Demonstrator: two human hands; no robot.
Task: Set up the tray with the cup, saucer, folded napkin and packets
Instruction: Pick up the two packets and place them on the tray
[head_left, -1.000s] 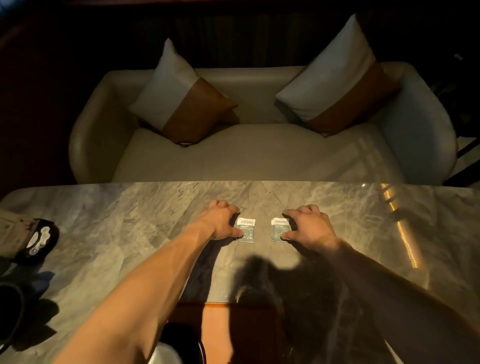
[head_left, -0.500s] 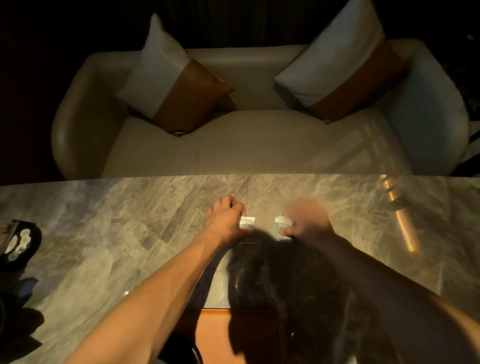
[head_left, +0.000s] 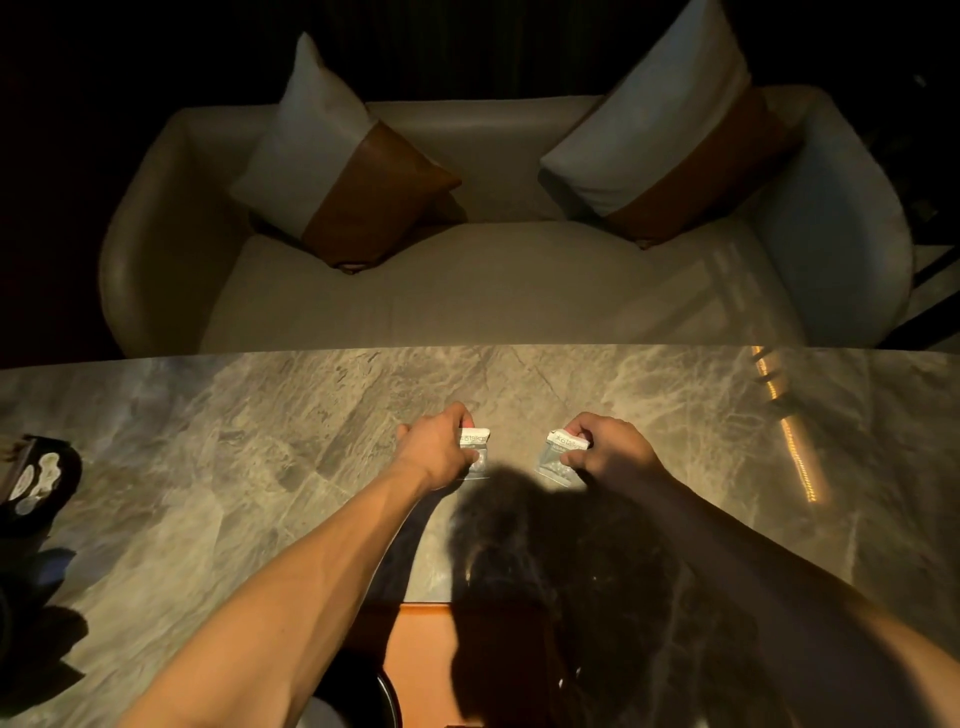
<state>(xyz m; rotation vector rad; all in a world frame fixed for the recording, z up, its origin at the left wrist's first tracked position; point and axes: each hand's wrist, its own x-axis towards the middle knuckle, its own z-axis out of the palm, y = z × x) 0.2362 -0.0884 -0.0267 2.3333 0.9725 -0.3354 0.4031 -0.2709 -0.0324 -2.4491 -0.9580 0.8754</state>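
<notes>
Two small white-and-clear packets are pinched between my fingers over the grey marble table (head_left: 260, 441). My left hand (head_left: 439, 449) grips the left packet (head_left: 475, 449) by its left edge. My right hand (head_left: 610, 452) holds the right packet (head_left: 558, 457), which is tilted with its top lifted. An orange tray (head_left: 421, 654) lies at the near edge under my arms, mostly in my shadow. A dark round cup rim (head_left: 387, 696) shows at the bottom beside the tray. Saucer and napkin are not visible.
A cream two-seat sofa (head_left: 493, 291) with two white-and-brown cushions (head_left: 343, 166) (head_left: 670, 140) stands beyond the table's far edge. A dark object with white patches (head_left: 36, 478) sits at the left table edge. A light strip reflects on the right (head_left: 795, 452).
Both hands have closed on the packets, which earlier lay flat between them. The right packet is now tilted up off the marble.
</notes>
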